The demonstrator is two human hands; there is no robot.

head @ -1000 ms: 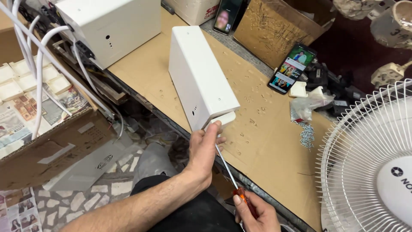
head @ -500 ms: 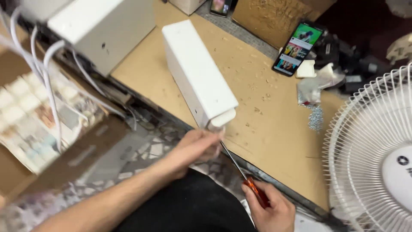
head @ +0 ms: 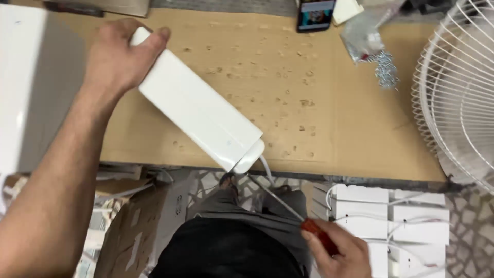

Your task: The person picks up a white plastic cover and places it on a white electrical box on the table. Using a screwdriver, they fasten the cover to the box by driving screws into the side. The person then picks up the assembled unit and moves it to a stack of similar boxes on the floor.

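Head view: a long white box (head: 198, 116) lies slantwise on the brown board (head: 334, 128), its near end overhanging the front edge. The far end is gripped by the left hand (head: 119, 56), fingers curled over the top. A red-handled screwdriver (head: 293, 219) is clasped in the closed right hand (head: 337, 252), its tip set at the underside of the box's near end cap, beside a white cable. Fastening at that end appears to be in hand, not finished; whether a screw is seated cannot be told. A bag of screws (head: 371, 49) lies well apart, near a fan grille (head: 458, 92).
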